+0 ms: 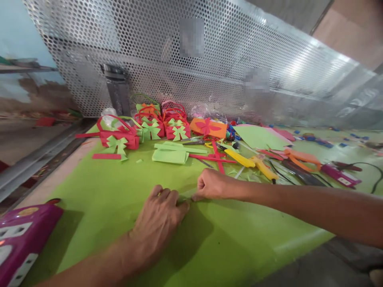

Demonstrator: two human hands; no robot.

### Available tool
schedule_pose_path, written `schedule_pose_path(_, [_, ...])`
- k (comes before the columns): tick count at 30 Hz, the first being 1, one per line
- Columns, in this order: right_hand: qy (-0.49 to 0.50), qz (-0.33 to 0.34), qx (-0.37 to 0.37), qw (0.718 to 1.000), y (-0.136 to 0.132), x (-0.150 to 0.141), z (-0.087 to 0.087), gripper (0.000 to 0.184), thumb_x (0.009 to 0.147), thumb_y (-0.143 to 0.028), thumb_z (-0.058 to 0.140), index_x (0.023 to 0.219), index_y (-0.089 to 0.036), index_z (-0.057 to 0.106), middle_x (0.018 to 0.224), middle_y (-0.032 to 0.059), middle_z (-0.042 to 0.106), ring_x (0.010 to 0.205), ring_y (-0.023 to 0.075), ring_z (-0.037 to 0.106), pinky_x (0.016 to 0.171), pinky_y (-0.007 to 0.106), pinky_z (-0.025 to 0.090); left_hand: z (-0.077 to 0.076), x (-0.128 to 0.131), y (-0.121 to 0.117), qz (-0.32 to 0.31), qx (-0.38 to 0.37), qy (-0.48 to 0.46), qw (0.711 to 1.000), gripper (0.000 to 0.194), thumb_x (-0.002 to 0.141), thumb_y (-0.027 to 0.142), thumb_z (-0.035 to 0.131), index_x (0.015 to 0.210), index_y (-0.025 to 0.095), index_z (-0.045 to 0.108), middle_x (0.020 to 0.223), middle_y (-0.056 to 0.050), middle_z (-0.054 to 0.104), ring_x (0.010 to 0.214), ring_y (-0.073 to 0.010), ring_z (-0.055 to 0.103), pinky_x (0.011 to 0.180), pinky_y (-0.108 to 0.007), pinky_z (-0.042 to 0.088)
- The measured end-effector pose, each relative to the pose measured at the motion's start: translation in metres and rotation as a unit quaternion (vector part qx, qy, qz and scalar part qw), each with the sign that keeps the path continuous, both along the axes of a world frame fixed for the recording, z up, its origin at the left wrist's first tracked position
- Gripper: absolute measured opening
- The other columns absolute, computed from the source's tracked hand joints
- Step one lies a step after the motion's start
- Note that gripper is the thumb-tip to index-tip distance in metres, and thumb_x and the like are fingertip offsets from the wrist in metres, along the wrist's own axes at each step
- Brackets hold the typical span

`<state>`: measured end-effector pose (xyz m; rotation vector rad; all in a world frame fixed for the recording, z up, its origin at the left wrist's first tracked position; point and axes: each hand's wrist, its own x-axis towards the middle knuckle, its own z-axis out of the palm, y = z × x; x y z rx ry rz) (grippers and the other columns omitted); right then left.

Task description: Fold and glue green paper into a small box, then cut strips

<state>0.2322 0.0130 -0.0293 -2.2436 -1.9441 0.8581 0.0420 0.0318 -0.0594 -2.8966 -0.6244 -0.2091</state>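
Note:
Close together at the middle of the green table (98,223), my two hands meet over a small piece of light-green paper (188,194). My left hand (160,219) is closed, its thumb and bent fingers at the paper's left end. Curled into a fist, my right hand (213,184) pinches the right end. Most of the paper is hidden by the fingers. Just beyond lie a folded light-green sheet (170,156) and crossed red paper strips (220,161). Small red paper baskets (130,139) with green bows stand farther back.
A purple power strip (26,235) sits at the near left; another purple socket block (339,175) is at the right. Yellow-handled cutter (239,158), yellow tool (265,170) and orange handles (303,157) lie beyond my right arm. A dark bottle (117,93) stands before the perforated metal panel (143,36).

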Motion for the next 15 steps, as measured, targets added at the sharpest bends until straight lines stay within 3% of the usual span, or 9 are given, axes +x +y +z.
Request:
schedule_pose_path(8, [-0.015,0.0,-0.016,1.0,0.001,0.0,0.004,0.03,0.056,-0.044,0.068,0.051,-0.018,0.056,0.048,-0.0035,0.049,0.047,0.0087,0.043,0.042,0.021,0.028,0.0,-0.001,-0.001,-0.002,-0.003,-0.005,1.0,0.025,0.082,0.006,0.05,0.09,0.024,0.066,0.068,-0.003,0.057,0.064,-0.0189,0.054,0.067,-0.035,0.035])
schedule_pose_path(15, [-0.012,-0.002,-0.031,0.999,-0.007,0.019,0.006,0.027,0.062,-0.038,0.064,0.051,-0.017,0.051,0.044,-0.0071,0.039,0.041,0.0057,0.036,0.039,0.02,0.024,0.002,-0.001,-0.001,-0.004,-0.013,-0.001,1.0,0.025,0.083,0.006,0.049,0.089,0.023,0.066,0.068,-0.003,0.057,0.064,-0.0171,0.053,0.068,-0.035,0.035])
